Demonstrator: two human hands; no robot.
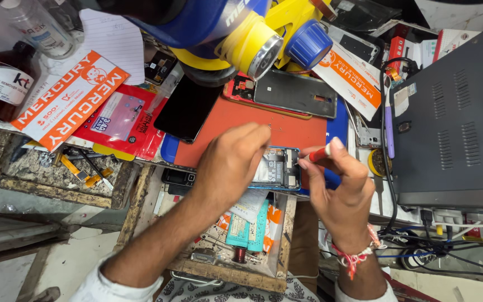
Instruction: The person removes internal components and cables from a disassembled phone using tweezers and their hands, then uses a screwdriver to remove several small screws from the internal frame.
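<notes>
Opened phone (278,168) between both hands' fingers (258,140)

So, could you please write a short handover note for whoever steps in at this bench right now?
Left hand: rests on the opened phone, steadying it on the orange mat.
Right hand: pinches a red-handled tool, tip at the phone's right edge.
Done: back cover is off, the insides are exposed; a separate grey back panel lies above on the mat.
Left: the phone is not yet closed up.
</notes>
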